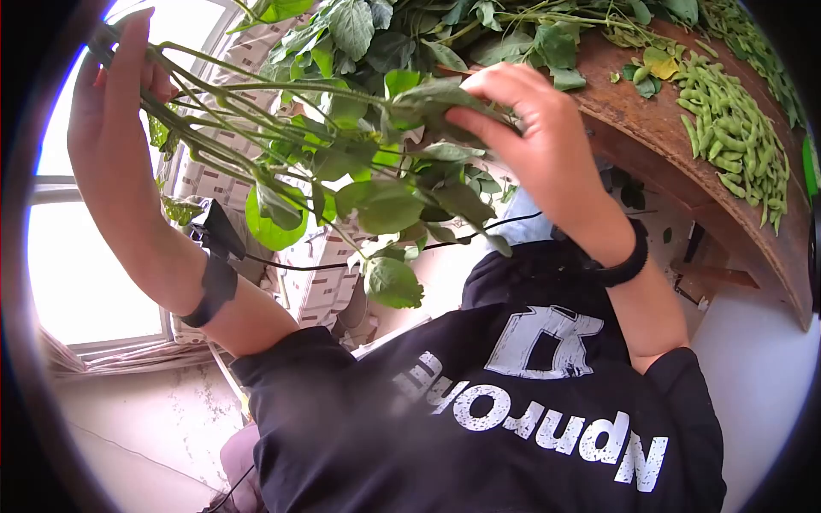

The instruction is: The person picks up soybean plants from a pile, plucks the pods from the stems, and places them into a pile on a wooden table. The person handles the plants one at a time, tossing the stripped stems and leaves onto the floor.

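My left hand, raised at the upper left, is wrapped round the stems of a leafy green plant. The stems run rightward from that fist, and broad leaves hang below them. At the plant's other side, my right hand pinches a leaf between thumb and fingers near the tips of the stems. Dark bands circle both wrists. To the right of my right hand, a pile of green pods lies on the brown wooden table.
More leafy stems are heaped along the table's far edge. A yellow leaf lies near the pods. A black cable crosses beneath the plant. Bright windows stand on the left, and a patterned cover shows behind the leaves.
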The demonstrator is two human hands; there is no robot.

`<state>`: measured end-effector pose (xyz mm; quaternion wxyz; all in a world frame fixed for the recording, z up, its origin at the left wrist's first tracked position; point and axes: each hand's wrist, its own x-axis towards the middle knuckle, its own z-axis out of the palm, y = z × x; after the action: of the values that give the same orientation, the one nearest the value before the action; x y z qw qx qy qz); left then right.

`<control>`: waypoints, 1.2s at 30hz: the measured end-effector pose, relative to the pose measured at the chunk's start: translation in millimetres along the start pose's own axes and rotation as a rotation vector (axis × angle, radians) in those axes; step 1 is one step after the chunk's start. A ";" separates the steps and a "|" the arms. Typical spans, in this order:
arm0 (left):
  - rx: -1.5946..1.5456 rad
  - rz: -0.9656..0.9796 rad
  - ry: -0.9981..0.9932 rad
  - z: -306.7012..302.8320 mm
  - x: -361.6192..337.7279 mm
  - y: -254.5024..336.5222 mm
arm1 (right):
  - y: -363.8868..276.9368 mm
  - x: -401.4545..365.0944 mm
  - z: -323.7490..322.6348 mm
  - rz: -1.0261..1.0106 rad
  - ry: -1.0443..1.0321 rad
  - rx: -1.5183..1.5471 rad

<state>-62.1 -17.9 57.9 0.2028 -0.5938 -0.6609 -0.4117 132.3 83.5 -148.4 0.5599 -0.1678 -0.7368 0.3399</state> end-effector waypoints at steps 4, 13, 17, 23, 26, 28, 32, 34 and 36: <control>-0.039 -0.037 -0.079 -1.8 -3.6 -7.9 | -2.6 5.7 -18.1 0.053 -0.032 -0.007; -0.112 -0.162 -0.085 -6.2 -0.3 -19.4 | -4.4 5.4 -20.2 0.079 -0.071 0.020; -0.219 -0.100 -0.159 -14.4 -0.5 -30.3 | -4.5 1.9 -18.6 0.147 -0.063 0.038; -0.122 -0.062 -0.093 -15.7 -0.7 -47.0 | 10.8 -3.3 -16.7 0.081 -0.096 0.101; 0.009 -0.041 -0.051 -5.3 0.8 -31.2 | 12.9 -14.3 -29.2 0.236 -0.173 0.110; 0.129 0.020 -0.044 -1.8 13.2 -45.7 | 22.9 -28.6 -44.9 0.332 -0.244 0.155; 0.544 0.308 0.043 32.0 53.9 -42.3 | 24.2 -46.7 -74.5 0.457 -0.392 0.082; 0.777 0.455 0.078 55.9 86.4 -60.4 | 19.2 -52.1 -84.2 0.500 -0.470 0.095; 0.899 0.590 0.133 89.1 112.2 -59.6 | 19.0 -61.4 -91.0 0.488 -0.507 0.096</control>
<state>-123.0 124.0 73.1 0.5854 -0.5813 -0.5630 -0.0506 234.7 86.9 -192.2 0.2689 -0.2225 -0.7737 0.5287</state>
